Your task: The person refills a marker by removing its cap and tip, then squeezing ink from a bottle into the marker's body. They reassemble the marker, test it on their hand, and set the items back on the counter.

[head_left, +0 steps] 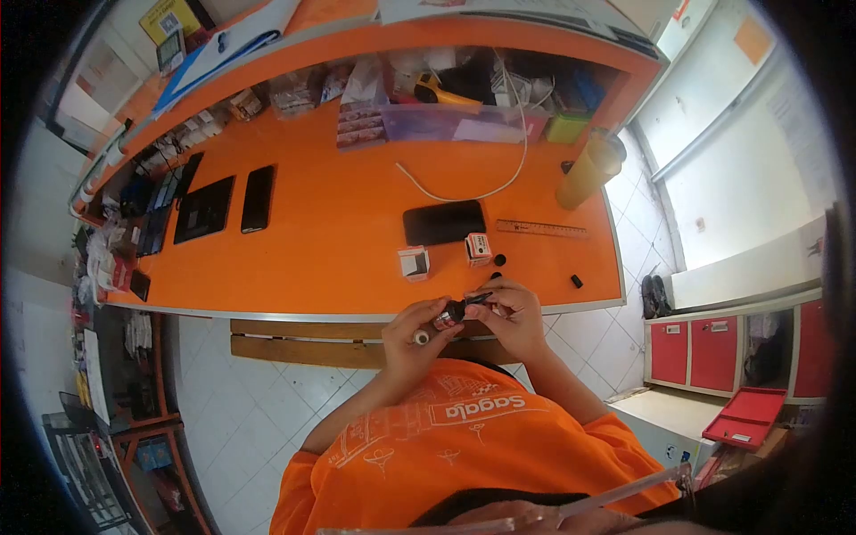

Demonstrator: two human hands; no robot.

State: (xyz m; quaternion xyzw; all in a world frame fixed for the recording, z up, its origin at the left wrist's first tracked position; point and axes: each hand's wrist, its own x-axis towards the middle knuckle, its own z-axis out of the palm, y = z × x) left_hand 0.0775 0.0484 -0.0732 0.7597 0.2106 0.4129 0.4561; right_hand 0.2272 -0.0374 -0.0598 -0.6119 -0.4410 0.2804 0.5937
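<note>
Head view: both hands meet just off the near edge of the orange counter [339,267], over the person's orange shirt. The left hand [417,332] has its grip closed round the body of a small dark bottle [453,313], which lies roughly level between the two hands. A small white round piece [421,337] shows at the left fingers; whether it is a cap I cannot tell. The right hand [515,314] pinches the bottle's dark tip end with its fingertips, grip closed on it.

The work appears to be at the bottle's neck or tip. To do it well, the left hand should do the holding and the right only the turning or pulling. Pressure should be light, so that nothing squirts or slips. It would be safer to bring the bottle over the counter, since a dropped part would otherwise fall to the tiled floor.

On the counter just beyond the hands stand a white open box [414,263] and a red-and-white box [479,249], with a black phone [444,222] behind them. Two small black caps [499,260] lie nearby.
</note>
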